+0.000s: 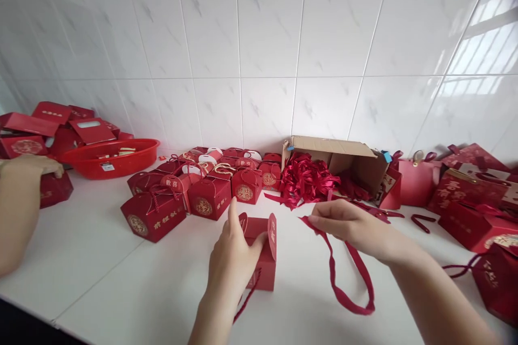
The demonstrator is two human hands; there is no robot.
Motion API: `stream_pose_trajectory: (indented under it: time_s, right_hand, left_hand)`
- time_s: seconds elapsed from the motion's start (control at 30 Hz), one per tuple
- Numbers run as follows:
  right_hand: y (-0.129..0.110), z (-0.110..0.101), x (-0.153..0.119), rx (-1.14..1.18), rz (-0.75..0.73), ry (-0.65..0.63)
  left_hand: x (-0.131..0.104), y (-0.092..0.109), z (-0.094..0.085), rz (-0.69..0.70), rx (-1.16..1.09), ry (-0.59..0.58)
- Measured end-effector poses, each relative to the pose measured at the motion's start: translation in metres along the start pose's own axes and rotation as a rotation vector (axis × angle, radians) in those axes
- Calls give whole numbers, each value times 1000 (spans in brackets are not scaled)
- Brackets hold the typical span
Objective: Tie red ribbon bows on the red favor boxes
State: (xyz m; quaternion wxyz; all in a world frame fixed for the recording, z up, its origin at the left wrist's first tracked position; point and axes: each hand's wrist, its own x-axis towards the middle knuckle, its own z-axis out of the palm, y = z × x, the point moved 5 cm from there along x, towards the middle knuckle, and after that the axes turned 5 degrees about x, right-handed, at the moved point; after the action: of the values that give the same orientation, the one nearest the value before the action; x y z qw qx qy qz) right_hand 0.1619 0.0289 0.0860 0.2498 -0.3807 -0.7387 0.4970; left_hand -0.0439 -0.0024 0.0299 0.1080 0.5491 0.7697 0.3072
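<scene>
A small red gift box stands on the white table in front of me, its top flaps raised and a dark red cord hanging at its near left side. My left hand grips it from the left, thumb over the top by the right flap and index finger pointing up; the other fingers are mostly hidden. To the right, my right hand pinches one end of a dark red ribbon. The ribbon droops in a long loop toward the table, apart from the box.
Several tied red boxes stand behind to the left. A cardboard carton spills ribbons near the tiled wall. A red basin and another person's arm are at left; red bags line the right.
</scene>
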Motion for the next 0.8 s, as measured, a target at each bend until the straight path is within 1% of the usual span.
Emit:
stream_pose_trajectory:
  time_s: [0.17,0.3,0.4,0.53,0.8]
  right_hand:
    - [15,20,15,-25,73,-145]
    - [21,29,18,-46,93,-184]
    - [25,31,19,-92,111,-172]
    - [27,28,19,-170,126,-122]
    - [20,27,14,-241,96,-81]
  left_hand:
    - [-3,-1,1,37,-59,-84]
    - [-9,-1,2,53,-89,-126]
    - [-11,0,2,60,-87,-140]
    - [-12,2,1,70,-73,-141]
    - [-15,3,-1,82,-59,-135]
